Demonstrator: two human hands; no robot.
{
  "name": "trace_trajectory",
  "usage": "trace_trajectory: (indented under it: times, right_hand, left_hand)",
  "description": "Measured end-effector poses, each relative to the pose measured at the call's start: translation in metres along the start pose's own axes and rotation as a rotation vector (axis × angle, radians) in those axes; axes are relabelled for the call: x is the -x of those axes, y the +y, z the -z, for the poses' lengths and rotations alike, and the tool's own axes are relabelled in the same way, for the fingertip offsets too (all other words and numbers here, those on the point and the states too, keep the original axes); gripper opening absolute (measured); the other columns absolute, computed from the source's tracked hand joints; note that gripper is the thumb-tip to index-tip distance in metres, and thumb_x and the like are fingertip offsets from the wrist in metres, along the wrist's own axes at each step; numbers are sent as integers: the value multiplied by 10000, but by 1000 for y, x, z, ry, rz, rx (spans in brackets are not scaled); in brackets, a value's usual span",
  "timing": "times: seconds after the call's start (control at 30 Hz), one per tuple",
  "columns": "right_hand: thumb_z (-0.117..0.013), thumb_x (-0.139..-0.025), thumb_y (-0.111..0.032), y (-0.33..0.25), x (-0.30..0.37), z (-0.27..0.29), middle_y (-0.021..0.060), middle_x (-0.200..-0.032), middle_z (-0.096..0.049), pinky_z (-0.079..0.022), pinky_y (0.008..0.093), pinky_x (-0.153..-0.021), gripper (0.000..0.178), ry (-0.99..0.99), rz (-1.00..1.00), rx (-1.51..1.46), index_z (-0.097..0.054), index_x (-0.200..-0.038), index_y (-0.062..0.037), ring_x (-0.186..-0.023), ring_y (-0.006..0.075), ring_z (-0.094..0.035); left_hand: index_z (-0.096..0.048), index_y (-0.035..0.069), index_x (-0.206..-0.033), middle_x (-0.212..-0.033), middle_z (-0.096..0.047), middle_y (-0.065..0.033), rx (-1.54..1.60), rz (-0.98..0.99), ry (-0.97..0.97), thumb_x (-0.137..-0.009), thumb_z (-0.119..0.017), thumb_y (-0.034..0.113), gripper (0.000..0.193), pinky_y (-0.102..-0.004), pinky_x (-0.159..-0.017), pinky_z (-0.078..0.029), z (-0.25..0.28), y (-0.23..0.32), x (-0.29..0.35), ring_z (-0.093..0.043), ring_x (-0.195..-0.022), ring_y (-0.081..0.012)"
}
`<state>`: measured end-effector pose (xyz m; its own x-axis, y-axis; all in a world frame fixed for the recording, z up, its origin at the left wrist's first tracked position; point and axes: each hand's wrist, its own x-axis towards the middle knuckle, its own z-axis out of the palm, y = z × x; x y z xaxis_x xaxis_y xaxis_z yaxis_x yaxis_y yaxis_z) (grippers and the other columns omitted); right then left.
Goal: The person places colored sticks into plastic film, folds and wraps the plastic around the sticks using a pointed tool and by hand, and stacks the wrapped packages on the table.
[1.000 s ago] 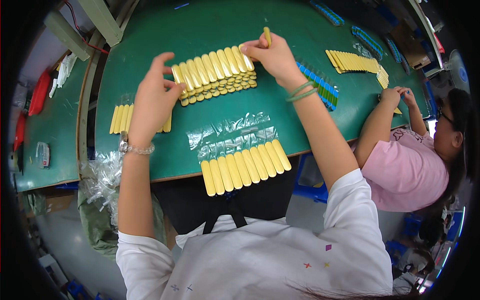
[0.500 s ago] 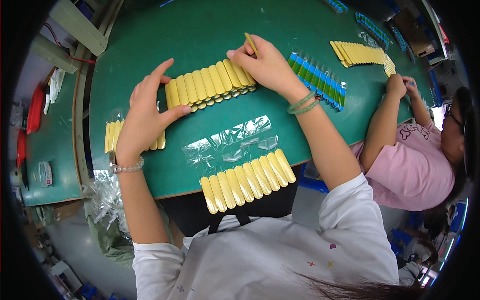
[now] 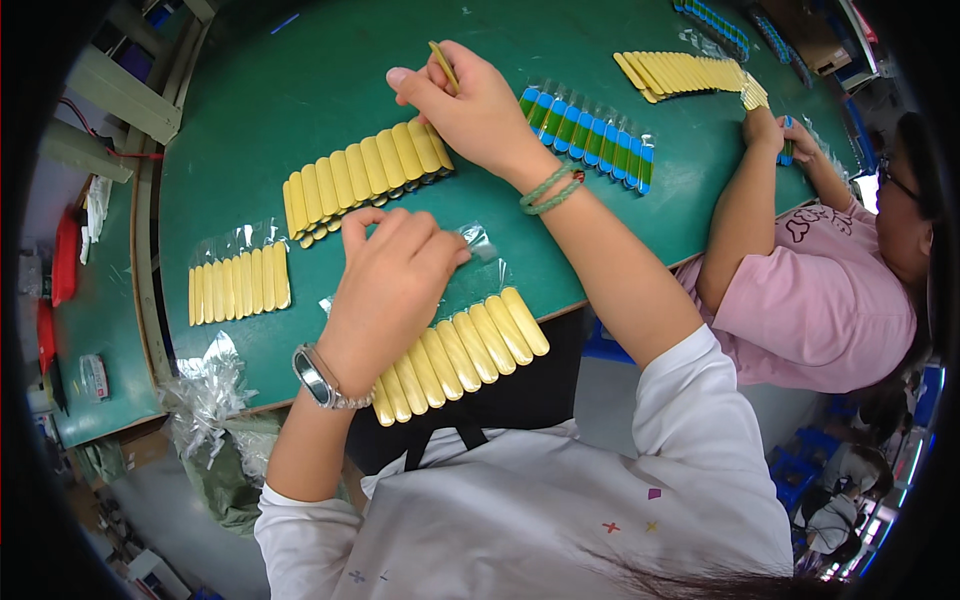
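Note:
My right hand (image 3: pixel 465 110) is closed on a thin yellow round-ended stick (image 3: pixel 443 67), which points up above the fingers. Below that hand lies a stacked row of yellow flat sticks (image 3: pixel 365 172), with more layers showing under its near edge. My left hand (image 3: pixel 395 285) is curled over the near row of yellow sticks (image 3: pixel 455 350) in clear sleeves, hiding part of it. Its fingertips are pinched at the clear plastic film (image 3: pixel 478 240) above that row. The near row reaches past the table's front edge.
A sleeved row of yellow sticks (image 3: pixel 240 283) lies at left, a blue-and-green row (image 3: pixel 590 135) at right. Crumpled clear plastic (image 3: pixel 210 390) hangs at the front left corner. A co-worker in a pink shirt (image 3: pixel 810 290) handles more yellow sticks (image 3: pixel 690 75) on the right.
My left hand has left the stacked row and come nearer and to the right, its spread fingers now curled at the film. The view has shifted; my right hand still holds its stick.

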<state>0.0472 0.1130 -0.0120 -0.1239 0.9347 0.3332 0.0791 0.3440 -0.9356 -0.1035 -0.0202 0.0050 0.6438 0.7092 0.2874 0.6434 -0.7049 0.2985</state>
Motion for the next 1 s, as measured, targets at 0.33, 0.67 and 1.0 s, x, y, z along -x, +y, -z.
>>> trace_trajectory:
  times: [0.33,0.67,1.0]
  right_hand:
    - [-672,-893,-432,-8,6,7,75,-689,-614,-465,270,-578,458,23,77,-46,-455,-728,-64,-618,120,-590]
    - [-534,-982,-363,-21,3,11,18,-708,-599,-436,235,-546,345,-121,-136,-283,-562,-815,-62,-568,74,-515]
    - [-614,-970,-317,-30,22,-2,-41,-688,-553,-373,180,-518,282,-227,-151,-122,-644,-890,-48,-581,18,-454]
  left_hand:
    - [-558,45,-995,-871,-532,-45,556,782,955,-1026,-484,175,153,-307,-791,-390,-3,-28,16,-486,-805,-139]
    - [-598,-33,-823,-800,-605,-116,-472,372,1593,-971,-520,116,225,-328,-703,-504,173,-19,184,-575,-750,-218]
    - [-595,27,-1247,-1272,-627,-132,-419,706,200,-942,-624,198,351,-455,-1089,-379,69,-5,203,-565,-1194,-332]
